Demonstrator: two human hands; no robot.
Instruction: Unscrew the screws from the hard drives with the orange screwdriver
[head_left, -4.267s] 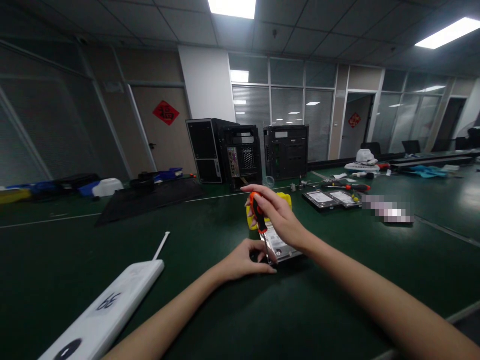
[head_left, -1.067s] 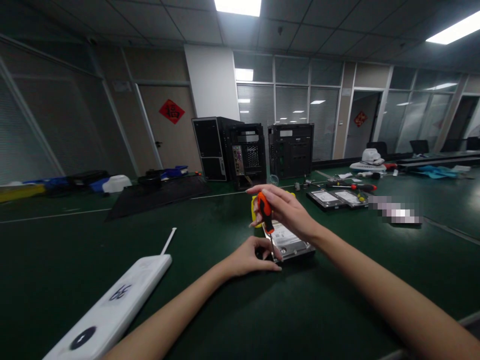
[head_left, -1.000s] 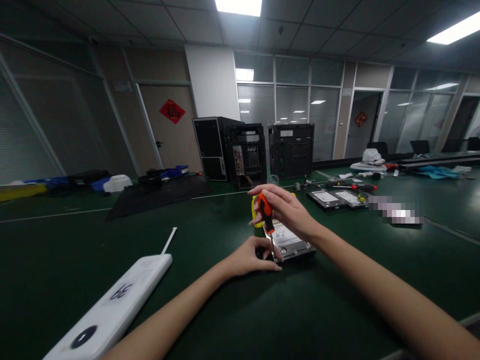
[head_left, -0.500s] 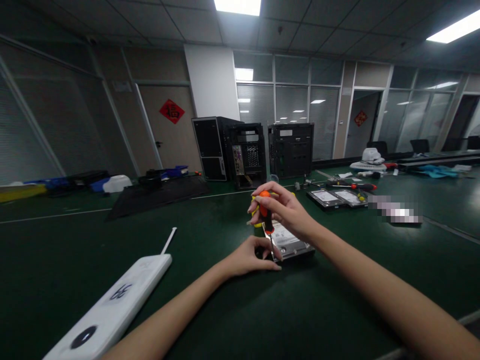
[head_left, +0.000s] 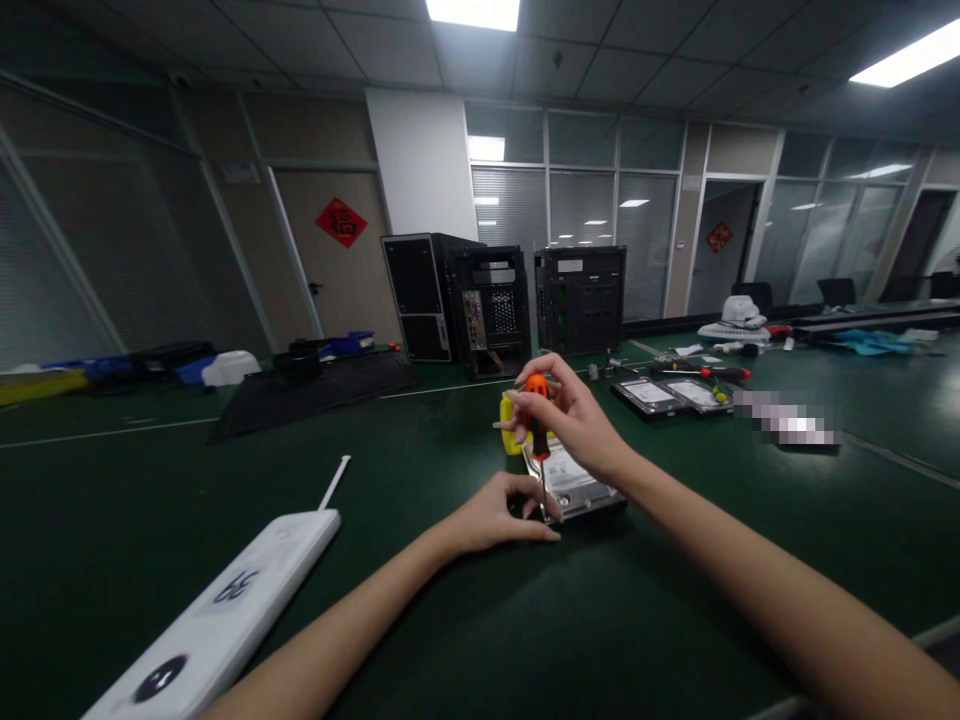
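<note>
Since half a second ago, your right hand (head_left: 562, 415) has rolled the orange-and-black screwdriver (head_left: 540, 445) closer to upright. From the left, the white plastic casing (head_left: 236, 600) with its thin rod lies well apart on the desk (head_left: 412, 445). Your left hand (head_left: 491, 515) sits next, thumb and fingers curved narrowly about the near-left corner of the hard drive (head_left: 570, 475); whether they press it or merely surround the shaft, you can't quite tell from here. That drive lies flat before you, the screwdriver's tip down at its corner and something yellow (head_left: 511, 430) partly hidden behind. Expect it to be stiff, dense and rather slick; hold it by the side edges, sparing it knocks. Your right hand holds the screwdriver by its handle, likely the grippiest part. Farther right lie a second hard drive (head_left: 646, 395) and a third hard drive (head_left: 699, 395).
</note>
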